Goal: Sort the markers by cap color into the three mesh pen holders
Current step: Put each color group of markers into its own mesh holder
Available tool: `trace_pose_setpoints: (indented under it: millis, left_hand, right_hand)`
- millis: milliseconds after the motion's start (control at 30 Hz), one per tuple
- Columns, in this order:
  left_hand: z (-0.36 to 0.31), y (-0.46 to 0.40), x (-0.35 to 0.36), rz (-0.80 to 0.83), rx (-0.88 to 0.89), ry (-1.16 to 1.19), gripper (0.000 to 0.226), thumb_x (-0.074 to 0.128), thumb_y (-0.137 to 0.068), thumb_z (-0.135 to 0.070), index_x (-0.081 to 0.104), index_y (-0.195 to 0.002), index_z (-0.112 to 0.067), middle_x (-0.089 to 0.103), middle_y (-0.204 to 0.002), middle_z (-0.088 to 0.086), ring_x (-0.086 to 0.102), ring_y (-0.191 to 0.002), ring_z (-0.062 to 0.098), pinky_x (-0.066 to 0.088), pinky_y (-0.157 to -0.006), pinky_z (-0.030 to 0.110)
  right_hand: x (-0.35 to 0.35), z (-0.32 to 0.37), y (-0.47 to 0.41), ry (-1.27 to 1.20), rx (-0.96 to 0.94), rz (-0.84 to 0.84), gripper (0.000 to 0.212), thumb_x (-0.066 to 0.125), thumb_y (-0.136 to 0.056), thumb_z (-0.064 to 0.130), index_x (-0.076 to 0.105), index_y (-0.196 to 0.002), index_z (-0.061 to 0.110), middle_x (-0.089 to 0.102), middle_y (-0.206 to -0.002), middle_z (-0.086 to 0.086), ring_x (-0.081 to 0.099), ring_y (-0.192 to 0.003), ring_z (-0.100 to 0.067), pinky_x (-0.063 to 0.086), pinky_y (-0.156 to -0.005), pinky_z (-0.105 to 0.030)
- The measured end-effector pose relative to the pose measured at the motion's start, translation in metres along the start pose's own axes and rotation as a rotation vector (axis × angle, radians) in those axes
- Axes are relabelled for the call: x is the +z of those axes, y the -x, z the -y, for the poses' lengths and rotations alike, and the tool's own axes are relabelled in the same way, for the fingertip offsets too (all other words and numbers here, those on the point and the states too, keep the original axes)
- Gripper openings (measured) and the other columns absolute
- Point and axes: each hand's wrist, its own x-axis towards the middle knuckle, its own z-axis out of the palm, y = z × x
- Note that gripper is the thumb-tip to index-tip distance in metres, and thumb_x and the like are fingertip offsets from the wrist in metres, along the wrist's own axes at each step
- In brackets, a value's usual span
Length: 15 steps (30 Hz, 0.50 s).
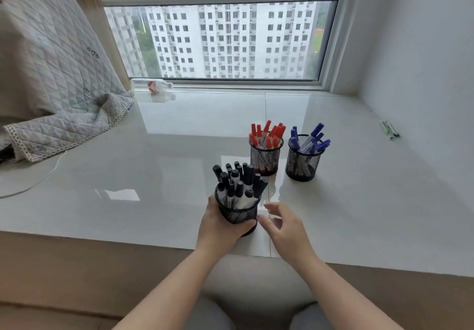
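At the far left a quilted blanket (51,73) drapes onto the pale stone sill (128,170), with a thin white cable (48,173) trailing across the sill below it. A plastic bottle (154,85) lies on its side against the window (220,40).

Near the sill's front edge, the left hand (218,224) grips the nearest mesh holder (239,214), fingers curled round its left wall and thumb across its lower front. That holder leans slightly toward the person. The black-capped markers (238,183) in it stand caps up, long axes close to vertical and fanned a little; roughly fifteen, though the packed caps make an exact count uncertain.

Just right of it the right hand (284,224) hovers with fingers spread and loosely bent, holding nothing, its fingertips close to the holder but apart from it.

Farther back stand two more upright holders, side by side and a little apart. The middle holder (266,158) carries about ten red-capped markers (268,133), caps up, splaying outward. The right holder (304,163) has about eight blue-capped markers (309,140), caps up, most tilting right.

At the far right some small green items (389,129) lie near the wall; they are too small to identify.
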Motion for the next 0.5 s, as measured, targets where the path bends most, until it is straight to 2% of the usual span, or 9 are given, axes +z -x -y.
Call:
trace_pose_setpoints:
  millis: [100,200,300,400,500]
  left_hand:
    - [-0.008,0.017,0.008,0.02,0.026,0.019,0.077,0.081,-0.04,-0.056,0.038,-0.101,-0.043,0.058,-0.095,-0.027,0.05,-0.087,-0.022,0.041,-0.063,0.002]
    - [-0.011,0.03,0.018,0.019,0.047,0.059,0.074,0.084,-0.048,-0.049,0.039,-0.106,-0.039,0.058,-0.1,-0.024,0.052,-0.091,-0.018,0.042,-0.065,0.004]
    - [-0.012,0.043,0.026,0.011,0.084,0.074,0.074,0.085,-0.054,-0.039,0.039,-0.112,-0.037,0.055,-0.102,-0.025,0.051,-0.09,-0.019,0.041,-0.067,0.001]
    - [-0.009,0.049,0.028,0.042,0.111,0.085,0.073,0.083,-0.061,-0.032,0.04,-0.12,-0.033,0.053,-0.106,-0.026,0.05,-0.093,-0.021,0.04,-0.069,-0.001]
    - [-0.007,0.048,0.024,0.088,0.106,0.09,0.061,0.078,-0.067,-0.032,0.043,-0.117,-0.038,0.055,-0.109,-0.022,0.054,-0.101,-0.005,0.043,-0.077,0.007]
  right_hand:
    - [-0.008,0.005,0.02,-0.055,-0.001,0.035,0.031,0.064,-0.085,0.032,0.055,-0.113,0.025,0.059,-0.108,0.011,0.057,-0.103,-0.006,0.047,-0.086,-0.02]
    - [-0.017,0.009,0.029,-0.099,0.007,-0.006,0.032,0.062,-0.086,0.032,0.056,-0.116,0.025,0.06,-0.108,0.014,0.058,-0.102,-0.003,0.046,-0.076,-0.01]
    - [-0.024,0.011,0.034,-0.097,0.001,-0.028,0.029,0.061,-0.088,0.029,0.056,-0.116,0.025,0.062,-0.107,0.013,0.058,-0.099,-0.001,0.046,-0.073,-0.009]
    - [-0.028,0.014,0.037,-0.107,0.017,-0.02,0.02,0.06,-0.088,0.028,0.055,-0.106,0.035,0.061,-0.102,0.018,0.058,-0.09,0.008,0.043,-0.067,-0.004]
    - [-0.029,0.016,0.038,-0.13,0.037,-0.015,0.017,0.06,-0.088,0.028,0.054,-0.101,0.038,0.062,-0.101,0.019,0.059,-0.086,0.011,0.042,-0.065,-0.002]
